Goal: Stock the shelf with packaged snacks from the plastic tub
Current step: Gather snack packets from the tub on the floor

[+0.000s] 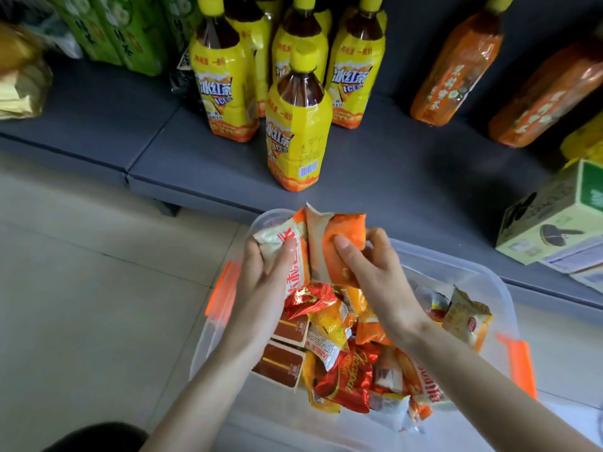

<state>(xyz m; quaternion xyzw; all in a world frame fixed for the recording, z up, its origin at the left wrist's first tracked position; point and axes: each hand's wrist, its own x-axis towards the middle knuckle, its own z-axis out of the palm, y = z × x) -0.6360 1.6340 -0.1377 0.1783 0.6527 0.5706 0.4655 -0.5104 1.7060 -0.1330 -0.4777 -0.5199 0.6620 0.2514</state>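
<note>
A clear plastic tub (483,282) with orange latches stands on the floor, filled with several red, yellow and orange snack packs (346,370). Over its far end my left hand (264,275) grips a white and orange snack packet (295,236). Beside it my right hand (368,272) grips an orange and white snack packet (339,236), thumb on its front. The two packets touch each other. The low grey shelf (375,177) lies just beyond the tub.
Yellow iced tea bottles (297,125) stand on the shelf straight ahead, orange bottles (456,60) to the right, green cartons (124,31) at the back left. A gold bag (23,83) lies far left. Green and white boxes (554,220) sit at the right. Pale tiled floor (98,288) lies to the left.
</note>
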